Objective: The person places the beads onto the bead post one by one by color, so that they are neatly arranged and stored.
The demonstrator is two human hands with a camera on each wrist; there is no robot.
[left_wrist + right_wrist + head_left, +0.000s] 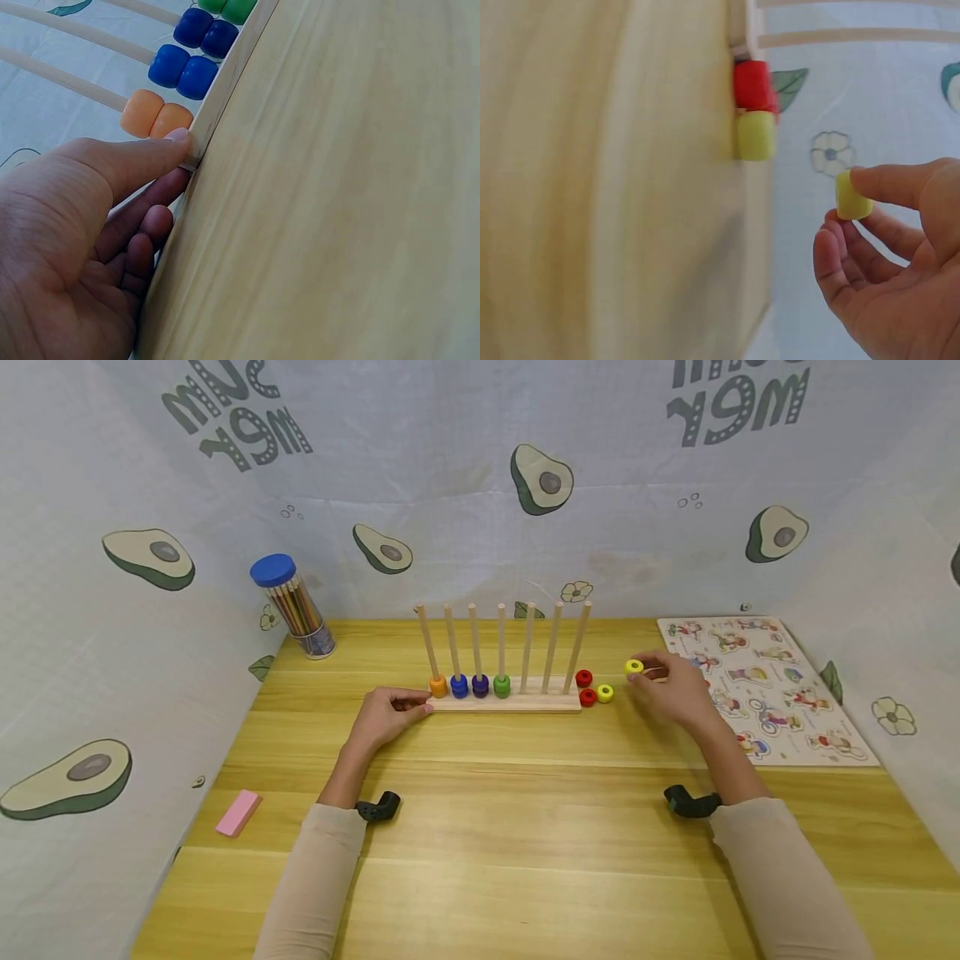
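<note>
A wooden base with upright pegs [510,703] stands on the table. Its four left pegs carry orange [438,687], blue [459,687], purple [480,687] and green beads [502,687]; in the left wrist view the orange ones [142,114] show as a stacked pair. My left hand [386,717] holds the base's left end between thumb and index finger. Between thumb and fingertips, my right hand [671,687] pinches a yellow bead [853,196], raised above the tabletop in the right wrist view. Beside the base's right end lie two red beads [587,697] and another yellow bead [605,693].
A picture puzzle board [765,693] lies at the right, partly behind my right forearm. At the back left stands a blue-lidded jar of colored pencils [296,606]. A pink eraser-like block [238,813] lies at the left edge. Patterned cloth [465,485] hangs behind the table.
</note>
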